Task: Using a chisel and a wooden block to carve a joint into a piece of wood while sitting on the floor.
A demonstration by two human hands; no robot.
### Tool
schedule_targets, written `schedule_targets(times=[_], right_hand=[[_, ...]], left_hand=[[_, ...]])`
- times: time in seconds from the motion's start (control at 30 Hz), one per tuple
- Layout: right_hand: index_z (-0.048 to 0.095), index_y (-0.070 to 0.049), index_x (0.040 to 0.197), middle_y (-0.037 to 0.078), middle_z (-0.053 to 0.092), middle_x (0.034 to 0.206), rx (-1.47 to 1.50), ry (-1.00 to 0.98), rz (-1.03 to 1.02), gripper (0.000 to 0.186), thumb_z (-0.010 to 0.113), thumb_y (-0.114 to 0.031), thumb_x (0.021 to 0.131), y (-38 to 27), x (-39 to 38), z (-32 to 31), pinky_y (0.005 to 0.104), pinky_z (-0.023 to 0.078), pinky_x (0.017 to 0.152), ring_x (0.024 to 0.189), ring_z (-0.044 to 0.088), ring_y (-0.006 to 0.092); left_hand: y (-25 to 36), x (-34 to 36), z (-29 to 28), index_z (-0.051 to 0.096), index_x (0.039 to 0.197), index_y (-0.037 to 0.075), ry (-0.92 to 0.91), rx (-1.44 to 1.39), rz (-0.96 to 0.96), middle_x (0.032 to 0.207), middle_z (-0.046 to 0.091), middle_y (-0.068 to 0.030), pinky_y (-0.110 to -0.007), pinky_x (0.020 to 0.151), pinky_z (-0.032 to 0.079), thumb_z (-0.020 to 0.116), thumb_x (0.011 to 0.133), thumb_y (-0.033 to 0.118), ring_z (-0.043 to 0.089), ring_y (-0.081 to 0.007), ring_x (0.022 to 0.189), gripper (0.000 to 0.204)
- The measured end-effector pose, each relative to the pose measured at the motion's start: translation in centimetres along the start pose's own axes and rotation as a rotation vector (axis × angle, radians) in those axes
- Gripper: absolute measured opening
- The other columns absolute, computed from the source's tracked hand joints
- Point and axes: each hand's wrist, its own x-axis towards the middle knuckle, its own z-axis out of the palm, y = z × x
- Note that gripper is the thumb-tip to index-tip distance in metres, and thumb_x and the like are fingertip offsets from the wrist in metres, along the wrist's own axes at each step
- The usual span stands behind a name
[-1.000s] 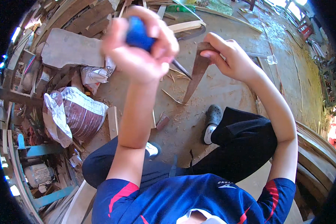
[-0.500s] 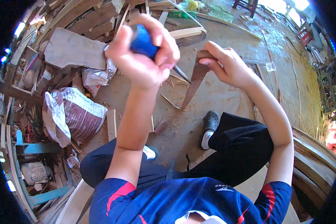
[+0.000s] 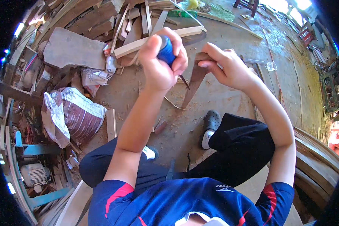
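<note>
My left hand (image 3: 157, 71) is wrapped round the blue handle of a file (image 3: 167, 52), raised above the floor. Its thin dark shaft points down and right, with the tip at the left edge of a saw blade (image 3: 195, 82); I cannot tell whether they touch. My right hand (image 3: 231, 71) pinches the wide upper end of that brown, tapered blade between thumb and fingers. The blade hangs tilted, its narrow end pointing down and left. My fingers hide part of its upper end.
A pale wooden strip (image 3: 133, 47) lies beyond my left hand, near stacked timber (image 3: 90, 19). At left are a flat board (image 3: 75, 49), a printed sack (image 3: 84, 113) and a motor (image 3: 35, 175) by a blue frame. Curved planks (image 3: 316, 165) lie at right. Shavings litter the floor.
My left hand has come down and to the right with the file, its tip now lower beside the blade. My right hand and the saw blade have shifted slightly left.
</note>
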Motion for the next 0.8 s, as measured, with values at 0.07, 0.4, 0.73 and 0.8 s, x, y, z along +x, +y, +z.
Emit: schedule_targets(times=[0.07,0.4,0.73,0.8], right_hand=[[0.048,-0.002,0.097,0.017,0.061,0.081,0.001,-0.005,0.016,0.014,0.055,-0.01,0.089,0.3,-0.2,-0.1,0.0364,0.048,0.062,0.074,0.061,0.0375],[0.048,-0.002,0.097,0.018,0.06,0.079,-0.01,-0.005,0.01,0.014,0.056,-0.01,0.088,-0.5,-0.3,-0.2,0.037,0.046,0.06,0.073,0.059,0.0391],[0.044,-0.005,0.094,0.019,0.055,0.067,0.007,0.076,-0.066,0.021,0.058,-0.019,0.088,0.1,-0.4,0.1,0.0427,0.043,0.054,0.067,0.057,0.0407],[0.044,-0.005,0.093,0.019,0.055,0.066,-0.005,0.066,-0.051,0.021,0.058,-0.019,0.088,0.2,-0.5,0.0,0.0428,0.043,0.054,0.067,0.057,0.0408]], left_hand=[[1.1,0.4,-0.2,0.041,0.067,0.006,-0.055,-0.11,0.074,0.041,0.033,-0.0037,-0.026,0.032,0.025,0.041,0.083,0.058,0.03,-0.0132,0.032,0.055],[1.0,0.1,-0.5,0.042,0.066,0.006,-0.047,-0.14,0.061,0.041,0.033,-0.0038,-0.026,0.032,0.027,0.042,0.083,0.056,0.031,-0.0133,0.032,0.053],[1.7,-0.5,0.0,0.042,0.067,0.005,-0.056,-0.131,0.163,0.041,0.034,-0.0045,-0.026,0.031,0.026,0.04,0.084,0.059,0.03,-0.0138,0.031,0.057],[2.7,-0.6,0.6,0.042,0.066,0.005,-0.084,-0.192,0.222,0.042,0.035,-0.0044,-0.026,0.031,0.026,0.039,0.085,0.057,0.031,-0.0135,0.032,0.056]])
